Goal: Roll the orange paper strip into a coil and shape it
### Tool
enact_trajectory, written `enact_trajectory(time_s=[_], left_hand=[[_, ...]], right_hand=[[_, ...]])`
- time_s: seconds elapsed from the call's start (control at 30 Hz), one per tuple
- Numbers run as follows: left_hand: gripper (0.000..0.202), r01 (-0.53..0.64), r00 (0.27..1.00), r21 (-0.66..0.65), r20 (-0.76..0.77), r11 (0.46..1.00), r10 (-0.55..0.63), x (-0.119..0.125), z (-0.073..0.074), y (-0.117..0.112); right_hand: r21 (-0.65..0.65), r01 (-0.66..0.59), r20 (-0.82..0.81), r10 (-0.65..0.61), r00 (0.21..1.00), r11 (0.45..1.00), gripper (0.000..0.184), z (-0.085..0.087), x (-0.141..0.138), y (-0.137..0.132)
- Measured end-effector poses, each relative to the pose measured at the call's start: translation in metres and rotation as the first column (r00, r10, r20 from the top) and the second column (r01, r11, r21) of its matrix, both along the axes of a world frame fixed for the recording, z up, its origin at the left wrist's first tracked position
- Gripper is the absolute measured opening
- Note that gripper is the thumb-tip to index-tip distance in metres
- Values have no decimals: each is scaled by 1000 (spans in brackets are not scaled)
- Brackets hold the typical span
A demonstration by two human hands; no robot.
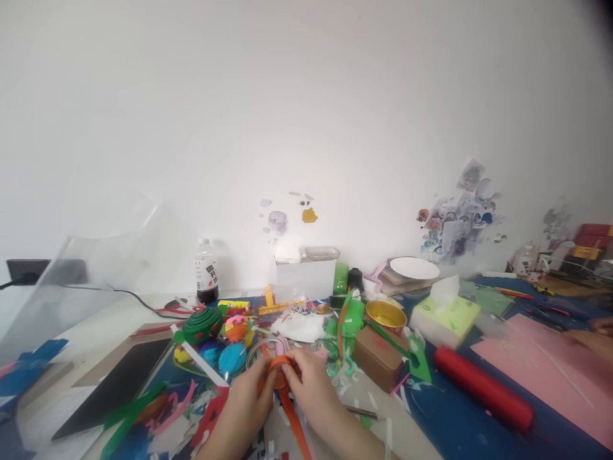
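My left hand (249, 396) and my right hand (313, 386) meet low in the middle of the view, closed on a small round orange corrugated paper roll (279, 365). Thumbs press on its near side, while most of the other fingertips are hidden behind it. From the roll an orange strip (294, 421) hangs down toward me. Just beyond the hands lies a roll of clear tape (257, 351). To the left sit a dark green ribbed dome (203, 324), a light blue round piece (232, 359) and a pink and orange ball (236, 328).
Paper scraps (175, 428) litter the table around my hands. Rightward are a brown box (378, 358), a gold tin (385, 314), a tissue pack (445, 319) and a red roll (483, 388). A bottle (207, 271) stands by the wall. Another person's hand (594, 342) shows far right.
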State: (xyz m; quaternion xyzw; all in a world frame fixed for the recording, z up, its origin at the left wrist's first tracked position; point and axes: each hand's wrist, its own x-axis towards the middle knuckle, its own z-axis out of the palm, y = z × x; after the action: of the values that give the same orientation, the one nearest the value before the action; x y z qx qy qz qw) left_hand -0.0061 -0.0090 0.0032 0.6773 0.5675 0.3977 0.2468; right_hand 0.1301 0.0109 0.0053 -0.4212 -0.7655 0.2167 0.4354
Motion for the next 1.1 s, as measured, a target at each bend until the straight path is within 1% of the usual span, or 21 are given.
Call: enact_trajectory(time_s=[0.2,0.3,0.43,0.57,0.67,0.77,0.9,1.1], left_hand=[[27,31,999,-18,40,999,-30,3,-1,2],[26,18,999,1,43,1000,-18,3,0,2],[24,-2,999,21,47,1000,1,2,-1,2],[23,9,999,39,49,999,-11,1,-1,2],[23,18,1000,57,9,998,-19,1,0,1],[21,13,1000,74,-28,997,-11,1,1,0],[21,12,998,93,-64,996,-6,2,4,-1],[21,-9,996,106,-83,994,18,1,5,1]], right_hand=[[-34,-17,-39,16,999,999,25,-4,-1,3],[-27,-28,-76,26,997,999,23,-5,-2,4],[-50,-23,-128,17,992,998,23,-5,-3,4],[4,-27,-68,27,997,1000,24,-6,-2,4],[25,-21,-15,22,1000,999,25,-7,-1,4],[6,-24,-27,24,999,1000,23,-7,-1,4],[22,-23,-55,25,998,999,21,-4,-1,2],[20,-18,-31,19,999,1000,19,-2,-1,0]])
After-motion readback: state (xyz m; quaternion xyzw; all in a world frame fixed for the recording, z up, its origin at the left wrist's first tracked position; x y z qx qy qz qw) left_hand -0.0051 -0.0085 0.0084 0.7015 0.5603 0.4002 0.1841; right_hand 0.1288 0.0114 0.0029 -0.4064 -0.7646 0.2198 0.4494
